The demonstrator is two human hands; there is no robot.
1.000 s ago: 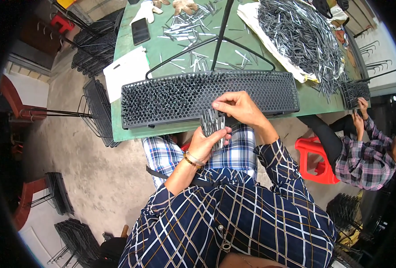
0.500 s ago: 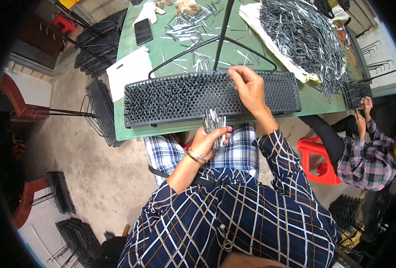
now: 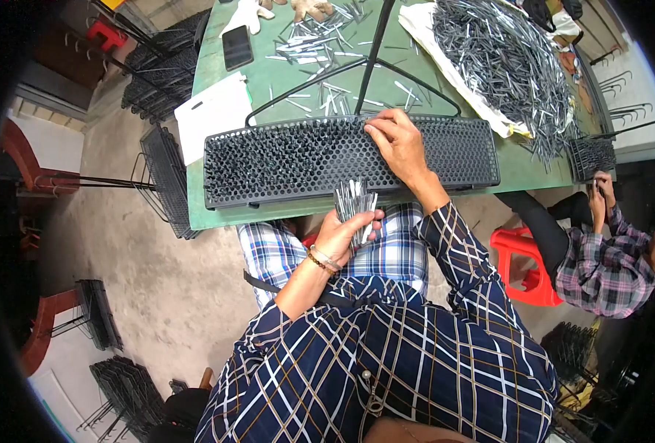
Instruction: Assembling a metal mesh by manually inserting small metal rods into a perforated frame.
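Note:
A long black perforated rack (image 3: 431,159) with a wire hanger frame lies along the table's near edge. Slim dark metal pieces stand upright in its holes across the left part; the holes further right look bare. My left hand (image 3: 342,232), in front of the rack and over my lap, is wrapped round a bundle of slim metal pieces (image 3: 354,199) whose tips point up. My right hand (image 3: 402,148) is over the rack's middle, thumb and forefinger pinched at its far rows. Whatever those fingertips hold is too small to make out.
On the green table (image 3: 202,96) lie a phone (image 3: 237,48), a white sheet (image 3: 213,118), gloves (image 3: 247,15) and scattered metal pieces (image 3: 309,40). A white sack (image 3: 504,59) overflows with more. At right, a co-worker (image 3: 604,266) sits on a red stool (image 3: 515,277). Racks (image 3: 166,181) stand left.
My right hand has shifted a little left and lower, with its fingertips now down at the rack's far rows. My left hand keeps its bundle in nearly the same place.

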